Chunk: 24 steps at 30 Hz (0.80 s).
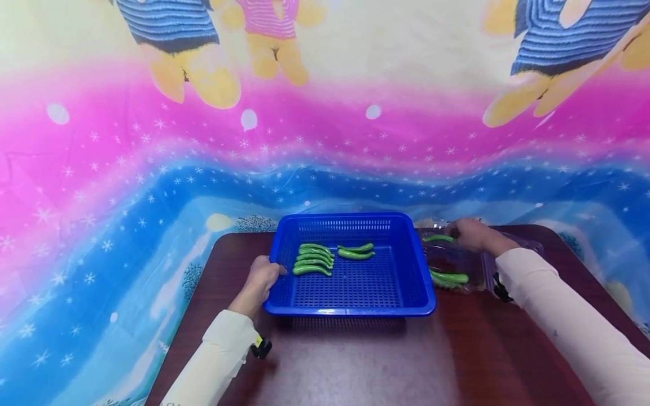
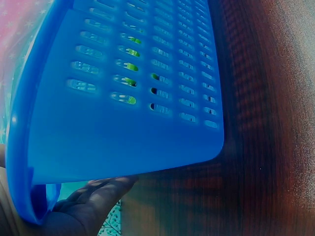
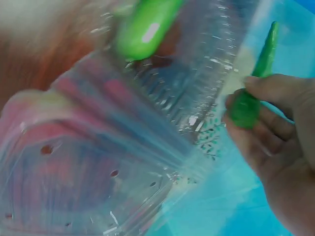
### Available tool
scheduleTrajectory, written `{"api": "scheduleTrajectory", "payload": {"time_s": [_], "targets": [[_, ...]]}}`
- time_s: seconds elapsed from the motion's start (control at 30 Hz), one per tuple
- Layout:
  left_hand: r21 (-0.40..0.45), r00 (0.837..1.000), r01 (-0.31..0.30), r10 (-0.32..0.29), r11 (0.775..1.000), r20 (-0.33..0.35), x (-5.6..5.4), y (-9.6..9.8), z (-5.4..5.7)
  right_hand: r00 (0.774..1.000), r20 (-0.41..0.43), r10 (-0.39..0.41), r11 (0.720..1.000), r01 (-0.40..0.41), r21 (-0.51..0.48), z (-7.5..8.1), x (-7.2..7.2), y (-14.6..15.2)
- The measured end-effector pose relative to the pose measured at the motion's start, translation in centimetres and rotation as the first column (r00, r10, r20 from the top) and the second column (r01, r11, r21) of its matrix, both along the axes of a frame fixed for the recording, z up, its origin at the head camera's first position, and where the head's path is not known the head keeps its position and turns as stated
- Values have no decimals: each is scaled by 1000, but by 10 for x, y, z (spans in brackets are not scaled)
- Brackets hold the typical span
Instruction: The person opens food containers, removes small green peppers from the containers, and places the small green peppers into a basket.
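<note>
A blue plastic basket (image 1: 350, 311) with slotted walls stands on the table. My left hand (image 1: 263, 277) grips its left rim; in the left wrist view the fingers (image 2: 93, 201) reach under the rim. Inside the basket, several long green vegetables (image 1: 313, 262) lie side by side in a row at the left, and two more (image 1: 355, 254) lie nearer the middle. My right hand (image 1: 474, 234) pinches another slender green vegetable (image 3: 266, 56) by its thick end, tapered tip pointing up in the right wrist view. That hand is over a clear plastic box (image 1: 474, 262), where more green vegetables (image 1: 449, 278) lie.
The box's clear lid (image 3: 93, 182), pierced with small holes, shows beside the box in the right wrist view. Beneath everything is a dark brown table (image 1: 355, 361) with rounded back corners. A colourful printed cloth (image 1: 330, 124) hangs right behind the table.
</note>
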<state>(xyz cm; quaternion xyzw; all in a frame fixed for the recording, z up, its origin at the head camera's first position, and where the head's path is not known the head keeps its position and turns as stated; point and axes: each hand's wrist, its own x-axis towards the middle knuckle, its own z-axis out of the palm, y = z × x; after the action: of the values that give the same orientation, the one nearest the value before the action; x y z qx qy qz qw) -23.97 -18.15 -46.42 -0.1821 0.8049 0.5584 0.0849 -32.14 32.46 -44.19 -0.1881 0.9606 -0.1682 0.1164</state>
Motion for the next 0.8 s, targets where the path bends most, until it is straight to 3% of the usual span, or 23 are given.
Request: {"api": "scheduleTrajectory", "payload": {"time_s": [0.2,0.3,0.63,0.8], "targets": [[8,1000,-3,3,1000,5,1,0,1,993,-39,-111,975,101,-196,13,-4,-1],[13,1000,-3,3,1000,8,1,0,1,989,-43,-140,962,126,-242,20,-5,-5],[14,1000,2,-2,1000,-1,1,0,1,979,-26,-204,940,189,-286,40,-5,-28],[6,1000,5,-5,1000,-1,1,0,1,982,-11,-187,936,175,-304,47,-7,-42]]}}
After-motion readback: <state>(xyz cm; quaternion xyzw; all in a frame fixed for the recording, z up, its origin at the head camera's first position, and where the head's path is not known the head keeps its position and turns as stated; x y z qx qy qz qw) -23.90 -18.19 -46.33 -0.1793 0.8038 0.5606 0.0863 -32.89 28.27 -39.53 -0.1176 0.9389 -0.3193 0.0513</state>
